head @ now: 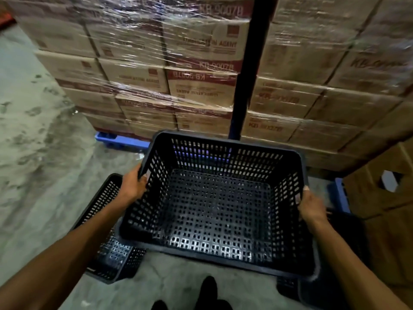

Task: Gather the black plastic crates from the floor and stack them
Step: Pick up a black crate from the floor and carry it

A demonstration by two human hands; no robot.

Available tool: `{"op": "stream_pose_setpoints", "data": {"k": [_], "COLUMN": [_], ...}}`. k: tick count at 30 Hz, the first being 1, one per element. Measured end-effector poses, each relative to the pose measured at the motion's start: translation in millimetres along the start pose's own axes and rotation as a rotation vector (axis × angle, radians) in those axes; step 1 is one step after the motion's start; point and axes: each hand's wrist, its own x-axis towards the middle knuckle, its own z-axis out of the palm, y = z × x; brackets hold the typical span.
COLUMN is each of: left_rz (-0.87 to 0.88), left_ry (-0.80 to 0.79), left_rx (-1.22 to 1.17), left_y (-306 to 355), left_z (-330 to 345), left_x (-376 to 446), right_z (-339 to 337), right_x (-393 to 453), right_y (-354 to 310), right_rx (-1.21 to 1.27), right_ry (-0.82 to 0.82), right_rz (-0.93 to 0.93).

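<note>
I hold a black perforated plastic crate (214, 204) in front of me, above the floor, its open top facing me and empty inside. My left hand (134, 186) grips its left rim and my right hand (312, 206) grips its right rim. A second black crate (109, 253) sits on the floor at the lower left, partly hidden under the held one and my left forearm. Another dark crate (324, 289) shows at the lower right, mostly hidden by the held crate and my right arm.
Shrink-wrapped stacks of cardboard boxes (201, 81) on a blue pallet (120, 139) stand close ahead. A dark rack post (248, 74) rises in front of them. More brown cartons (384, 198) crowd the right. Bare concrete floor (33, 153) stretches left. My shoes (207, 294) show below.
</note>
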Motion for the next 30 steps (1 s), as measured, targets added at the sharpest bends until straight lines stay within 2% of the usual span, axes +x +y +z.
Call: {"op": "stream_pose_setpoints", "data": {"k": [3,9,14,18,20,22,25,27,29,30], "left_rz": [-0.019,0.07,0.082,0.098,0.115,0.166,0.289,0.331,0.313,0.287], "left_ry": [0.011,0.08,0.073,0.036,-0.015,0.012,0.194,0.306,0.272,0.182], "left_rx": [-0.024,0.007,0.031,0.147,0.36,0.565,0.526,0.427,0.367,0.366], "left_y": [-6.4,1.4,4.4,6.3,4.4,7.6,20.3,20.1,8.1,0.6], "left_z": [-0.6,8.3,7.4,1.5,-3.5,-14.4,-32.7,-34.4,-25.0,-15.0], "left_x": [-5.2,-8.2,-10.4,-15.4,-15.0,-9.9,3.6,5.4,1.6,0.2], "right_z": [2.6,2.3,5.7,-0.6,-11.4,-26.5,-46.5,-46.5,-30.8,-18.3], "right_x": [-2.9,-0.2,0.2,-5.7,-9.9,-13.2,-17.3,-22.7,-28.3,-27.8], "right_y": [12.2,6.3,1.1,1.0,0.0,-4.6,-20.8,-17.8,-1.9,8.6], "right_rx": [0.022,0.019,-0.035,-0.089,-0.269,-0.494,-0.54,-0.502,-0.539,-0.603], "right_ry": [0.03,0.021,0.076,0.019,-0.019,0.048,0.221,0.306,0.24,0.167], "right_rz": [0.032,0.098,0.001,-0.015,-0.119,-0.333,-0.591,-0.648,-0.62,-0.597]}}
